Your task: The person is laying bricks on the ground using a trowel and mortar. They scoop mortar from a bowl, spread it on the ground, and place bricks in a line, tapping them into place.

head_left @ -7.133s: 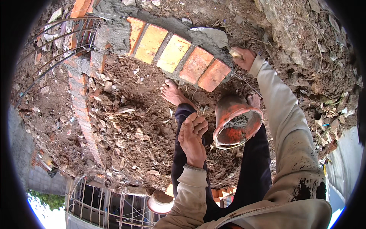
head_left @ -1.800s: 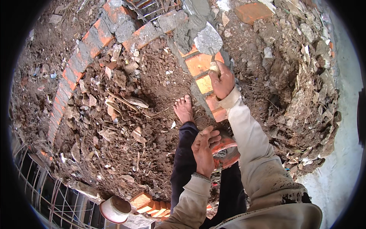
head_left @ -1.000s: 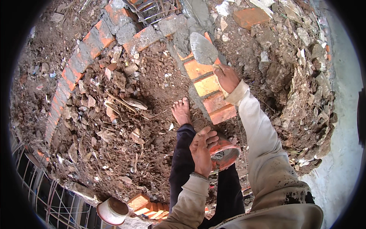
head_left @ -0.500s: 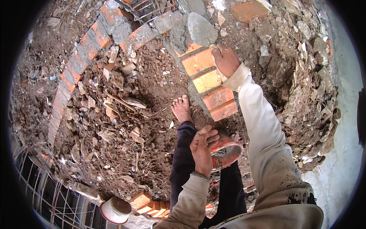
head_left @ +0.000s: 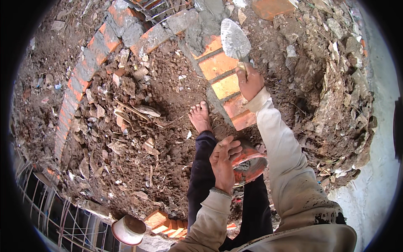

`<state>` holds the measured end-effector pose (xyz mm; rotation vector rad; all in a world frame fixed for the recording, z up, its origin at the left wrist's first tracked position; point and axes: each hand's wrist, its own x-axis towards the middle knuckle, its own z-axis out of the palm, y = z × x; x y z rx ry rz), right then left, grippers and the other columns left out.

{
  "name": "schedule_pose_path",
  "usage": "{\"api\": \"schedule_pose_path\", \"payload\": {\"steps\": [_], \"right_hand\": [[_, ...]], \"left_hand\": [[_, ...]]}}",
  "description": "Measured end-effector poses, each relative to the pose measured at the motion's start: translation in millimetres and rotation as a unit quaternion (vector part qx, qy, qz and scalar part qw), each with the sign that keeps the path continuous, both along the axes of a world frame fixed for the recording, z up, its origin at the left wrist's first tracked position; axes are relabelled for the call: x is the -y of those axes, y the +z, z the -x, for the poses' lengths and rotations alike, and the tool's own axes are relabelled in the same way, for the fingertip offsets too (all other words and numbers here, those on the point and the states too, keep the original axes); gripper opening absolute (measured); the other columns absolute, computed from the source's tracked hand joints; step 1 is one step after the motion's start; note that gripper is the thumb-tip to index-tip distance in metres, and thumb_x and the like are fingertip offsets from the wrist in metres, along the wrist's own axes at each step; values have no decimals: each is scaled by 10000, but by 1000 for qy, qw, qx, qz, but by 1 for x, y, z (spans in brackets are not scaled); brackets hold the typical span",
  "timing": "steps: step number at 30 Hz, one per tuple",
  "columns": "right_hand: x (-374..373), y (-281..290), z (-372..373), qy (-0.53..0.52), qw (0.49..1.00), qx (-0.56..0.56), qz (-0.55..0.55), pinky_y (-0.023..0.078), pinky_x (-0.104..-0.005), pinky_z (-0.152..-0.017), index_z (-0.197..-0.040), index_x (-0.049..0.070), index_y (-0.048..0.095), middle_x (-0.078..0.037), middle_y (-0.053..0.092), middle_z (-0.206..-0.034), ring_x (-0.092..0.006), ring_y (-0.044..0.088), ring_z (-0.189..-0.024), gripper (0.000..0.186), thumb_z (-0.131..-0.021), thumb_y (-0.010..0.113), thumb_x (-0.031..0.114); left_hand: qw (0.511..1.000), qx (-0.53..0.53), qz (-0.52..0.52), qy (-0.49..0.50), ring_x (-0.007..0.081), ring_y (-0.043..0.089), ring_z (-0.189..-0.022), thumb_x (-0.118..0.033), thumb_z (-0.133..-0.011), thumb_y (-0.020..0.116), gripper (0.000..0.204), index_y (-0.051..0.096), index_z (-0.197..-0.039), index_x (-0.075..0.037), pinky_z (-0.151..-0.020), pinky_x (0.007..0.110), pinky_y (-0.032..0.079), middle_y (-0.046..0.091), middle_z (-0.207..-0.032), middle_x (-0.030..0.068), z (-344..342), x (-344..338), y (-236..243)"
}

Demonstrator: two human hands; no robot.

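Note:
My right hand point(head_left: 251, 80) is closed round the handle of a trowel point(head_left: 234, 38), whose grey blade points away from me above the far end of a row of orange bricks point(head_left: 226, 86). Grey mortar point(head_left: 204, 26) is spread beyond those bricks, and it fills the joints between them. Lower down, my left hand point(head_left: 225, 161) is held with its fingers apart and slightly curled, nothing in it. Close beside it is a reddish bucket point(head_left: 250, 170) with grey mortar inside, partly hidden by the hand and my legs.
A mortar-smeared brick wall point(head_left: 79, 82) curves down the left side. Rubble and soil point(head_left: 138, 138) surround my bare foot point(head_left: 200, 116). A white bucket point(head_left: 128, 230) and stacked bricks point(head_left: 166, 224) lie near the bottom, by metal bars point(head_left: 63, 222). A loose brick point(head_left: 273, 8) rests at the far right.
The trowel has moved right and its blade has turned, showing a paler face. My right hand has shifted slightly right and nearer. My left hand has hardly moved.

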<state>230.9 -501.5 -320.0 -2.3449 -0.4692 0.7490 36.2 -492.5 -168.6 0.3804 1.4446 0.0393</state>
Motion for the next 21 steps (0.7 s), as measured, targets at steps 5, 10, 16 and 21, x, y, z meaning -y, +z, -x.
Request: {"api": "schedule_pose_path", "payload": {"steps": [5, 10, 16, 21], "right_hand": [[-7, -2, 19, 96, 990, 15, 100, 488, -476, -790, -1189, -10, 529, -290, 616, -967, -442, 601, -901, 438, -882, 540, 303], [-19, 5, 8, 31, 993, 66, 94, 484, -483, -809, -1212, -11, 513, -280, 613, -1018, -443, 600, -917, 466, -877, 536, 312], [-28, 18, 2, 106, 982, 60, 148, 489, -486, -812, -1258, -27, 469, -274, 604, -1056, -440, 601, -942, 512, -887, 516, 323], [-31, 18, 0, 124, 974, 49, 183, 493, -488, -810, -1275, -19, 459, -282, 554, -1159, -434, 599, -959, 524, -885, 520, 325]], "left_hand": [[1000, 4, 1, 5, 166, 627, -799, -275, -944, 518, 312, 578, -1087, -5, -756, 306, 508, 649, -902, 77, 2, 2, -1], [1000, -5, 9, 6, 170, 626, -802, -284, -945, 518, 320, 579, -1086, -3, -760, 307, 506, 649, -903, 82, 2, 3, 1], [1000, 3, 9, 16, 173, 627, -802, -285, -950, 509, 323, 580, -1087, -1, -750, 309, 508, 648, -906, 88, 1, 3, 0], [1000, -6, 20, 5, 172, 627, -795, -279, -952, 504, 319, 579, -1088, -1, -741, 304, 510, 648, -904, 90, 1, 3, 1]]}}
